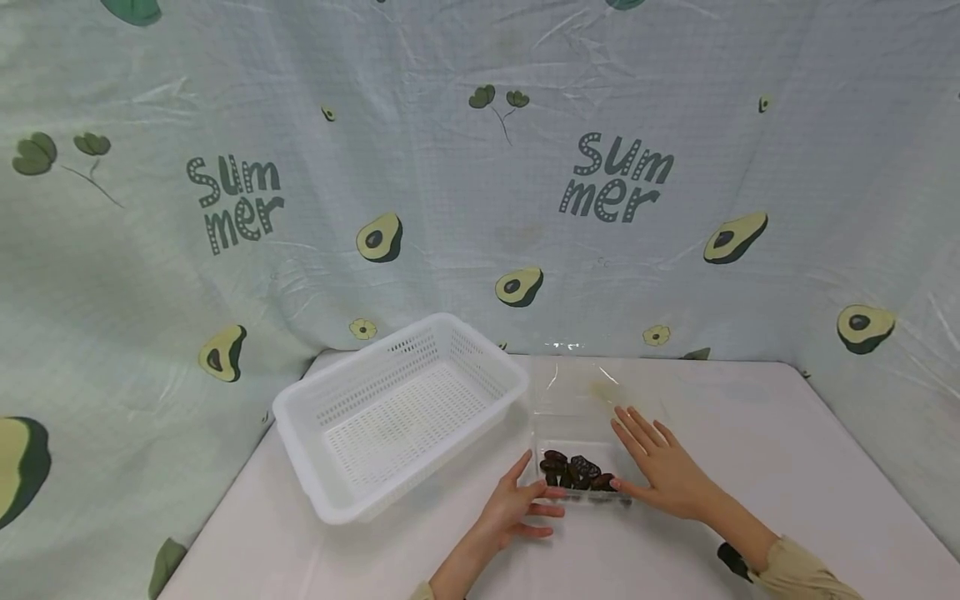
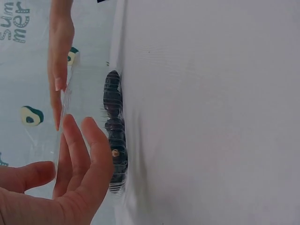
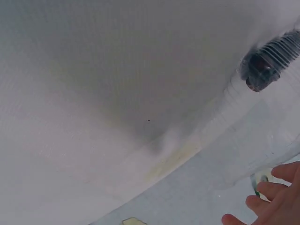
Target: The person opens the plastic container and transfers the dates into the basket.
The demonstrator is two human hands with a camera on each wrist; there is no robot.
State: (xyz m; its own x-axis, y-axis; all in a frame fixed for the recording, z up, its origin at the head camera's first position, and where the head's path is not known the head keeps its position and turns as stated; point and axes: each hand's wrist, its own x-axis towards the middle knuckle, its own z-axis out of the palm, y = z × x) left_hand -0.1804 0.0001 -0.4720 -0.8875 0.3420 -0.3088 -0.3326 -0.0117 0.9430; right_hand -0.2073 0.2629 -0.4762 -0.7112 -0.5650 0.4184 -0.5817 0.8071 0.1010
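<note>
A clear plastic box [image 1: 616, 454] with its lid [image 1: 573, 392] raised at the back stands near the table's front. Several dark, glossy dates [image 1: 572, 472] lie along its near side; they also show through its ridged wall in the left wrist view [image 2: 117, 140]. My left hand [image 1: 513, 508] is at the near left corner, thumb and fingers spread apart and the fingers by the front rim. My right hand [image 1: 667, 475] is over the right side, its fingers extended and the thumb near the front right corner. Whether the fingertips press the plastic is hard to tell.
A white perforated basket [image 1: 491, 417] stands to the left of the box, set at a slant, with nothing visible inside. A pale cloth [image 1: 787, 467] covers the table. Behind it hangs a curtain [image 1: 435, 167] printed with avocados.
</note>
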